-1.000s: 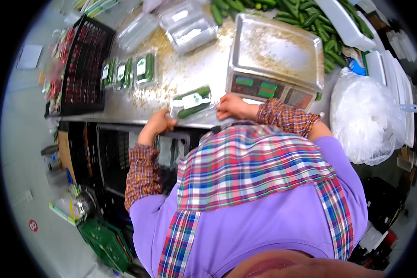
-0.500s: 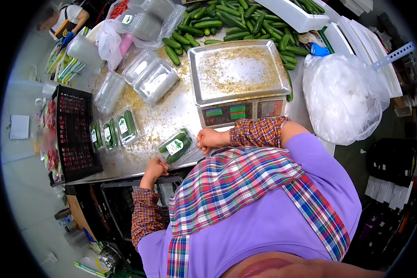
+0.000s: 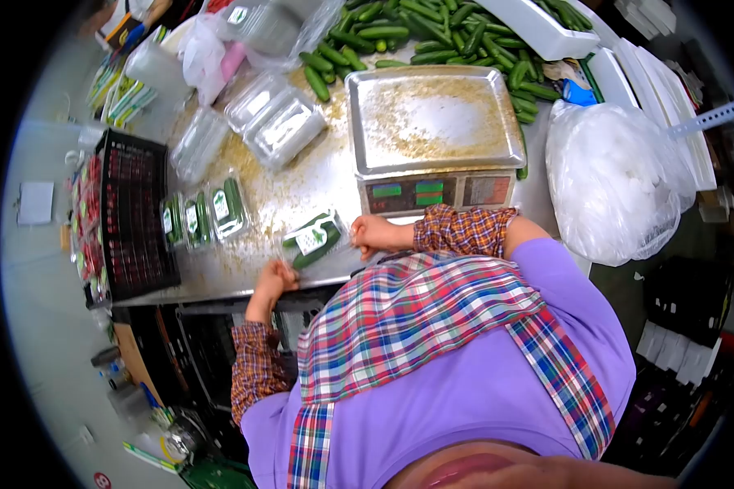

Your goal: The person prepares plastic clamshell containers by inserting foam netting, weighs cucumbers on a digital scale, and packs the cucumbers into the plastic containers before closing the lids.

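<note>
A clear plastic pack of cucumbers with a white label lies near the table's front edge. At its lower left corner is my left hand, its fingers curled closed. My right hand is at the pack's right edge, thumb and fingers pinched together. Whether either hand grips the clear plastic is too small to make out. To the left stand several labelled packs of cucumbers side by side. Beyond my right hand is a scale with a metal tray and lit green displays.
Empty clear containers lie behind the packs. Loose cucumbers pile up at the back. A black crate stands at the left edge, a bulging clear plastic bag at right. Another person's arm shows at far left.
The view has shifted slightly, so the table things appear a little farther right and higher. Both hands stay beside the pack; my left hand's fingers now overlap it less.
</note>
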Available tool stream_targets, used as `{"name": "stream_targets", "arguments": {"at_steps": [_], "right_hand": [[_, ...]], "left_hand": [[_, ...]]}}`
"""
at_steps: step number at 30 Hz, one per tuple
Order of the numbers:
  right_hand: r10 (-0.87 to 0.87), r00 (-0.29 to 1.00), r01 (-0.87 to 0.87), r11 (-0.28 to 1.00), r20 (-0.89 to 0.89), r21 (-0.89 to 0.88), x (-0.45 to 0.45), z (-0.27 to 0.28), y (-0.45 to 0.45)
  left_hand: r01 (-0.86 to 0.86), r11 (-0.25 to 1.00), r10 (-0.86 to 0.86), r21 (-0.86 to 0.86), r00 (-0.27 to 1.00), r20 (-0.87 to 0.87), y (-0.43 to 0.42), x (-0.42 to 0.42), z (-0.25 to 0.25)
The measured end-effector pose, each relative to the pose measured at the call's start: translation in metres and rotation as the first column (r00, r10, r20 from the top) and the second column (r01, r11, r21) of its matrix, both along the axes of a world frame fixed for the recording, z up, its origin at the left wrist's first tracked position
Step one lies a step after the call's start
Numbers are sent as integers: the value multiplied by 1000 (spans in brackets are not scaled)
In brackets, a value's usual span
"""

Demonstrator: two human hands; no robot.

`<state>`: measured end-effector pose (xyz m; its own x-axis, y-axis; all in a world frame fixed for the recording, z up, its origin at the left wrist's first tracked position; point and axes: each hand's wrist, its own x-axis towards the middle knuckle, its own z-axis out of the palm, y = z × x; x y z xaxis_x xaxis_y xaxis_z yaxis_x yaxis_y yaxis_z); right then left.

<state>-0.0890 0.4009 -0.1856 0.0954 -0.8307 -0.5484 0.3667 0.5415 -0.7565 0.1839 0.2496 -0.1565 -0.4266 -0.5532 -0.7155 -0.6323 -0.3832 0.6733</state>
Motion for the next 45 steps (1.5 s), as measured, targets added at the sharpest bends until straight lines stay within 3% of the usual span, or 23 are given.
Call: {"name": "stream_targets", "arguments": {"at_steps": [1, 3, 5, 9, 14, 17, 21, 22, 25, 29, 31, 35, 39, 41, 43, 45], "right_hand": [[-29, 999, 29, 1000, -17, 8, 2, -4, 1], [21, 1000, -21, 1000, 14, 19, 0, -5, 0], [8, 999, -10, 998, 34, 70, 3, -3, -2], [-12, 998, 3, 990, 66, 141, 2, 17, -3], [9, 1000, -6, 993, -23, 120, 4, 10, -5], [4, 1000, -2, 997, -31, 74, 2, 7, -2], [41, 999, -39, 990, 15, -139, -3, 30, -6], [41, 998, -34, 986, 41, -166, -3, 41, -9], [63, 996, -43, 965, 70, -258, 1, 66, -18], [138, 990, -126, 950, 20, -284, 1, 85, -26], [144, 990, -140, 955, -5, -263, 1, 93, -27], [53, 993, -21, 957, 104, -288, 0, 112, -25], [77, 997, -67, 964, 29, -256, -10, 103, -14], [69, 997, -61, 971, 25, -233, -14, 97, -11], [49, 999, -43, 976, 20, -213, -16, 90, -8], [34, 999, -32, 979, 9, -203, -18, 93, -8]], "left_hand": [[-151, 988, 153, 30, 985, -80, -4, 4, -6], [-146, 987, 157, 68, 969, -192, -17, 19, -24], [-246, 959, 271, 143, 943, -195, -9, 13, -7], [-228, 967, 245, 114, 956, -163, 4, -8, 10], [-244, 966, 254, 91, 960, -119, 2, -11, -5], [-161, 974, 205, 157, 924, -322, -3, -3, -15], [-135, 991, 110, -18, 868, -483, -7, 0, 26], [-175, 976, 218, 130, 795, -566, -6, -1, 49], [-168, 946, 320, 278, 636, -702, -9, -5, 85], [-196, 973, 230, 119, 825, -516, -12, -15, 88], [-242, 962, 271, 125, 800, -536, -12, -25, 87], [-440, 826, 561, 351, 699, -443, -51, 2, 81], [-751, 631, 717, 194, 468, -517, -128, 41, 101], [-817, 564, 717, 122, 411, -563, -195, 82, 67], [-887, 437, 776, 146, 291, -559, -234, 97, 61], [-878, 387, 811, 284, 177, -557, -270, 115, 46]]}}
